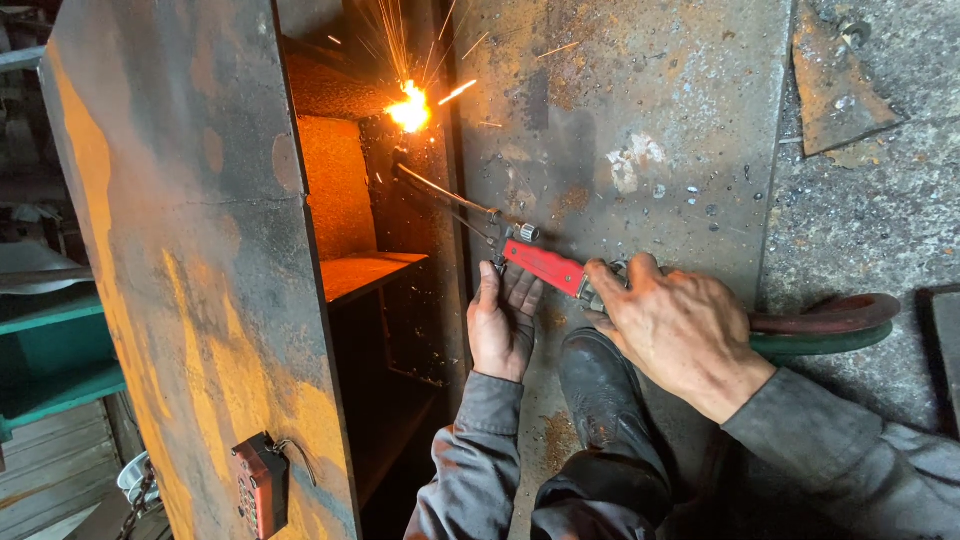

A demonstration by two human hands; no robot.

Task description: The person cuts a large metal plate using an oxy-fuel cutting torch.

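Right hand [680,330] is gripping the red-handled metal cutting torch [545,267], left hand [503,320] cupped loosely under its front, sparks [412,105] flying off the rusty steel beam [200,250].

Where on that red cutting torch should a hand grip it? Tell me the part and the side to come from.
Grip the cutting torch by its straight red handle, from the hose end at the rear, as the right hand does. The thin tubes run forward to the flame and sparks, so that end is best avoided. The left hand sits under the valve end, apparently steadying it.
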